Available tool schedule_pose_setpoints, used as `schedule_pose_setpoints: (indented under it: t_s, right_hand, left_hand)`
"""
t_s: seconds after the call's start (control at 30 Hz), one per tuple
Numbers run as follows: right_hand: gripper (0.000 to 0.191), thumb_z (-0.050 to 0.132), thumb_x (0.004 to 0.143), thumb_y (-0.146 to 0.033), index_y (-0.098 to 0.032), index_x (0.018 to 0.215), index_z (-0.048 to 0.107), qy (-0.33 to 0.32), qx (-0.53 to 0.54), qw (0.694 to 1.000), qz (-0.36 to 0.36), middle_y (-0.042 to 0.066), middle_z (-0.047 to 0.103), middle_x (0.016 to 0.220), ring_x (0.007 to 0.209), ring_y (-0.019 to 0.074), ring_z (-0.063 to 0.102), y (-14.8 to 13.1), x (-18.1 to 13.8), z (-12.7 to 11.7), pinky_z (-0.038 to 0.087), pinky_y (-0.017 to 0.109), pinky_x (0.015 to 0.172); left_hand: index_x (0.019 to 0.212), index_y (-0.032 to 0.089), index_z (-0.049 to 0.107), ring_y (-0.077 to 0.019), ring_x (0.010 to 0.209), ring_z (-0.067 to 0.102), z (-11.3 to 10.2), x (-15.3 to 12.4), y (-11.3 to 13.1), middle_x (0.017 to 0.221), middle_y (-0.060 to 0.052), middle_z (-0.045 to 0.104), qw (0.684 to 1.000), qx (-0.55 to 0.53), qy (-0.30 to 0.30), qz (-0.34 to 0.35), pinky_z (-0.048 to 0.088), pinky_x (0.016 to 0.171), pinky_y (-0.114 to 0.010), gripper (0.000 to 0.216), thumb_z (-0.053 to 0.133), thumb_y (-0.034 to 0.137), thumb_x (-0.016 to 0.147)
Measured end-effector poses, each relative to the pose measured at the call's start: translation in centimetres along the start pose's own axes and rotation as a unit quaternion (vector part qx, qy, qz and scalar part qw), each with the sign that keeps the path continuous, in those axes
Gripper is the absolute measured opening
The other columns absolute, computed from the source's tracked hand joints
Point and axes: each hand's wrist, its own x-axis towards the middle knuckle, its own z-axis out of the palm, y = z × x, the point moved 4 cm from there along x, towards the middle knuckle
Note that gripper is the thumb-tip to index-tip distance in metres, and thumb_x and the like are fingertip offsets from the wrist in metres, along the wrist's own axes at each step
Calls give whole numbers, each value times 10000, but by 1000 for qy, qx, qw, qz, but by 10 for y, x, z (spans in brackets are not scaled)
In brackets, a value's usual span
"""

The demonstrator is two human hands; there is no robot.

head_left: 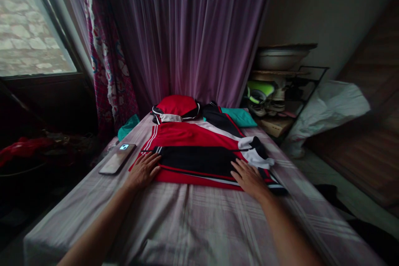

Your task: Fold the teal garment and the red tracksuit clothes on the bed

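Observation:
A red, black and white garment, seemingly a sports jacket, lies partly folded across the table, its near part turned over into a black band with red below. My left hand rests flat on its left end, fingers spread. On the right, my right hand lies flat on the black cloth close to the white and black cuffs. Neither hand grips the cloth. Behind the garment sits a folded red, black and white bundle.
A phone lies left of the garment on the plaid tablecloth. Teal cloth sits at the back right, and purple curtains hang behind. To the right stand a shoe rack with a basin and a white sack.

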Motion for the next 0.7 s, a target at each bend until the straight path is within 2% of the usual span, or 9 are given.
schedule_pose_setpoints:
  t_s: [0.13,0.3,0.7]
  right_hand:
    - [464,405,935,-401,-239,1306,633,64,-2,998,-2,102,576,1427,1333,273,508,24,-1,2,407,487,1077]
    - [428,427,915,-388,-248,1234,675,117,7,993,-18,99,636,1352,1266,278,566,30,-1,10,447,483,1037]
    - [426,435,903,-382,-242,1220,683,126,6,992,-19,96,648,1335,1251,272,580,29,-1,10,463,467,1023]
  left_hand:
    - [1381,263,577,-294,1394,446,-2,-1,1,1433,-54,582,1000,-4,3,-6,369,1150,-500,560,353,573,973]
    - [1390,276,566,-279,1394,447,-4,-1,3,1436,-49,579,1000,-12,4,-1,374,1151,-495,533,373,551,976]
    - [1377,268,575,-281,1393,444,0,-2,1,1423,-47,591,1000,-16,12,-7,386,1145,-498,534,365,553,978]
